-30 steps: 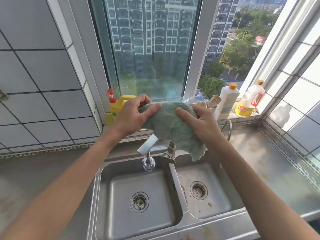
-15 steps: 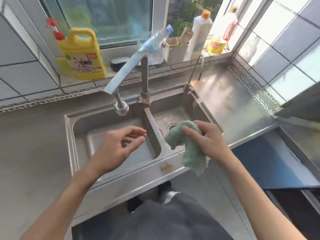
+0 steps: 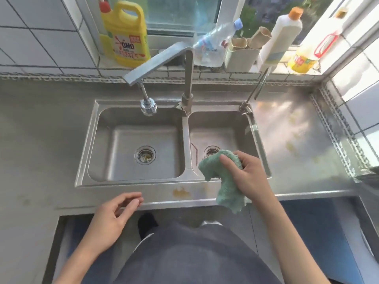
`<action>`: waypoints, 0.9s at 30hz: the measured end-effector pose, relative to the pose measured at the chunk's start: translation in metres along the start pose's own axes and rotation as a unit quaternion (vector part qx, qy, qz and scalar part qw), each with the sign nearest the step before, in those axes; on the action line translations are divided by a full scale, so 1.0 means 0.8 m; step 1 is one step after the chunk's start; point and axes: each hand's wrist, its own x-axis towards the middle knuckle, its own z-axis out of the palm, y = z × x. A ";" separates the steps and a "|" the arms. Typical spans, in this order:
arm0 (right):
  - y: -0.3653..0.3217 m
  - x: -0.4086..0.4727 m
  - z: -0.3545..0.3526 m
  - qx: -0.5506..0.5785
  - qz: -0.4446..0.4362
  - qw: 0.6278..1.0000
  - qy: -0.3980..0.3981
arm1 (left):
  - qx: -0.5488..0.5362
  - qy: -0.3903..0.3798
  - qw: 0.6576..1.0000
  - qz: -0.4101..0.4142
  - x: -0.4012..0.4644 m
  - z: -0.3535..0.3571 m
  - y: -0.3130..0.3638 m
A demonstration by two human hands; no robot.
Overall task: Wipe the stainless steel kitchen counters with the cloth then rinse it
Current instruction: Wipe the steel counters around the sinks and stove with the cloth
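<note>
- Under my right hand [image 3: 251, 177] hangs the green cloth [image 3: 223, 181], pinched between thumb and curled fingers [image 3: 227, 163] so its loose end drapes over the table's front edge [image 3: 164, 198], ready to wipe.
- Just left of the cloth, a yellowish stain [image 3: 181, 193] sits on that edge, likely my first target.
- My left hand [image 3: 114, 217] hovers near the edge, its fingers loosely spread, holding nothing, free to brace.

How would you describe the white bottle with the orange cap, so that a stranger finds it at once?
Start at the double sink and look up to the window ledge behind it. Right of the cardboard box stands the white bottle, leaning a little. Only it has an orange cap; the oil bottle to its right is yellow.
</note>
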 end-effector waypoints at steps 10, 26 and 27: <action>0.026 0.048 -0.075 -0.091 -0.141 0.964 -0.205 | -0.028 0.218 0.973 -0.071 -0.093 0.176 0.047; 0.060 -0.146 -0.046 -0.161 -0.250 0.848 -0.438 | -0.128 0.439 0.863 -0.215 -0.438 0.380 -0.034; 0.063 -0.169 -0.041 -0.161 -0.252 0.842 -0.449 | -0.134 0.450 0.856 -0.216 -0.464 0.394 -0.041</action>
